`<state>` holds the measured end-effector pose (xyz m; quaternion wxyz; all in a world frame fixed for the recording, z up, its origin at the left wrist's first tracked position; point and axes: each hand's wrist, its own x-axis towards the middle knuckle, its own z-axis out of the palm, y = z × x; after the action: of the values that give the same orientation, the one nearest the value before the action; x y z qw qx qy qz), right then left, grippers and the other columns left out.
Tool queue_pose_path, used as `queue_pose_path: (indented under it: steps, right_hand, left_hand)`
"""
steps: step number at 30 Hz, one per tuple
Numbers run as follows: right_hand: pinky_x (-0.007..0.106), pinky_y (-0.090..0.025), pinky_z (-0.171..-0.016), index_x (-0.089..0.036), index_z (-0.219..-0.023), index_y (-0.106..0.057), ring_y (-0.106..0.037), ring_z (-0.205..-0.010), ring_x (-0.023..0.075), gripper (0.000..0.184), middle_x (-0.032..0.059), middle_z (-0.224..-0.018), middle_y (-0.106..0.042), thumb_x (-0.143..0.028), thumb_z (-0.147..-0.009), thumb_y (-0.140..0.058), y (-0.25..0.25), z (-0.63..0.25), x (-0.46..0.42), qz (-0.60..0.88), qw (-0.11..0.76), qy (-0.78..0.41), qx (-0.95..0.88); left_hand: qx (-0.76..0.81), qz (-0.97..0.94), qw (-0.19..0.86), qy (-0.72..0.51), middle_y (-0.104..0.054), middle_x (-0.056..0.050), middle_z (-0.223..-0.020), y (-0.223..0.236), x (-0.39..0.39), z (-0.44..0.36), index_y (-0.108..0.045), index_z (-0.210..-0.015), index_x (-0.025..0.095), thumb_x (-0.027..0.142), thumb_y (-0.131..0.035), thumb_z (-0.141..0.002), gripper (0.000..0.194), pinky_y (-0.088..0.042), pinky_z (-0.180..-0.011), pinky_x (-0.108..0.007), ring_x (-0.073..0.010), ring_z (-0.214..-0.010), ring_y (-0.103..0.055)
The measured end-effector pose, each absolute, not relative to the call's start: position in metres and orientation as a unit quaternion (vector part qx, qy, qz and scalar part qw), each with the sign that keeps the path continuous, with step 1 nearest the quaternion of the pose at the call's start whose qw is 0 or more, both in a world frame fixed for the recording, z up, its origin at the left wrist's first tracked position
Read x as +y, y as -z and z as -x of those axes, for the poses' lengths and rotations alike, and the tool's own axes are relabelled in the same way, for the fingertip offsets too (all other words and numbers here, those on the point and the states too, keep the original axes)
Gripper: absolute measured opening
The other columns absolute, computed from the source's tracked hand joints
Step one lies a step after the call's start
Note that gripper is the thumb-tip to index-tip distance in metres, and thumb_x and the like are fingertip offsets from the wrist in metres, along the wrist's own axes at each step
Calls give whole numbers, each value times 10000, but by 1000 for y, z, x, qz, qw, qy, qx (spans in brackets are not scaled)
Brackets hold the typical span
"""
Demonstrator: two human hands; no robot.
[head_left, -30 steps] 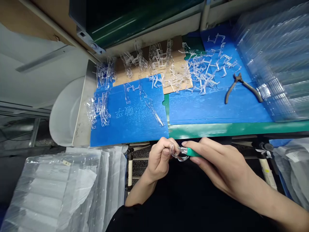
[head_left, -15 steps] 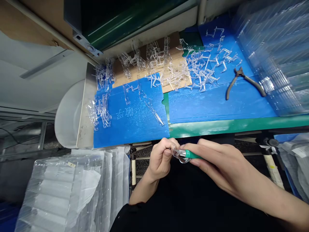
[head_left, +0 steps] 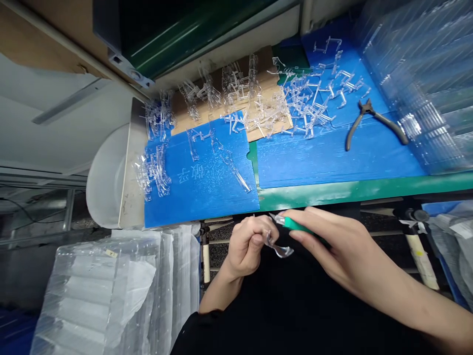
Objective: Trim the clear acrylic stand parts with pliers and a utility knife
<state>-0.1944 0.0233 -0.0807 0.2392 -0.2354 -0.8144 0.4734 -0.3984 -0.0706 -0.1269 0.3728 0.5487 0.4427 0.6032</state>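
Note:
My left hand [head_left: 248, 245] is closed around a clear plastic part [head_left: 281, 252], whose curved end sticks out to the right below the fingers. In my right hand [head_left: 332, 236] is a green-handled utility knife [head_left: 295, 225], gripped between thumb and fingers. Its blade tip points left and up, close to my left knuckles and apart from the plastic part. Both hands are in front of my dark clothing, just below the bench's green edge. Most of the clear part is hidden inside my left fist.
Clear plastic pieces [head_left: 308, 106] lie scattered on blue sheets [head_left: 221, 197] and cardboard [head_left: 181, 123]. Gray-handled cutting pliers [head_left: 365, 108] rest at the right. Stacked clear trays [head_left: 428, 98] stand at far right; more trays [head_left: 88, 296] stand lower left. A white round container [head_left: 105, 177] is beyond the bench's left end.
The knife has come up and away from the clear part, its blade now above it. The part's curved end shows more plainly. My left hand stays nearly in place.

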Motion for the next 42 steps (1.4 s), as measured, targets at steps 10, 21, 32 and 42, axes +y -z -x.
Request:
queue_pose_path:
  steps: [10, 21, 32, 42]
  right_hand:
    - [274, -612, -887, -286, -1389, -659, -774, -1041, 181, 301, 30, -1232, -790, -186, -1107, -620, 82, 193, 23, 245, 266, -490, -793]
    - [241, -456, -546, -194, -922, -836, -538, -573, 104, 37, -49, -651, -576, -218, -949, -827, 64, 217, 41, 264, 271, -700, -605]
    - [259, -437, -632, -200, -825, -748, -516, -627, 111, 129, -31, -705, -621, -205, -947, -789, 70, 224, 41, 333, 328, -656, -592]
    - [261, -328, -555, -186, -1001, -762, -408, -565, 92, 360, -61, -695, -539, -392, -789, -967, 107, 230, 29, 364, 324, -724, -488]
  left_hand:
    - [440, -520, 408, -607, -578, -7, -734, 124, -72, 395, -527, -955, 213, 363, -428, -1163, 275, -385, -610, -279, -130, -631, -522]
    - [406, -523, 451, -599, -597, -15, -751, 124, -73, 394, -576, -962, 208, 371, -457, -1151, 277, -402, -564, -263, -127, -604, -528]
    - [388, -524, 466, -598, -604, -18, -791, 125, -76, 394, -563, -1014, 192, 317, -434, -1164, 234, -389, -616, -243, -121, -660, -534]
    - [318, -164, 402, -843, -475, 37, -780, 104, -44, 396, -545, -1065, 216, 397, -452, -1160, 225, -449, -601, -195, -96, -595, -415]
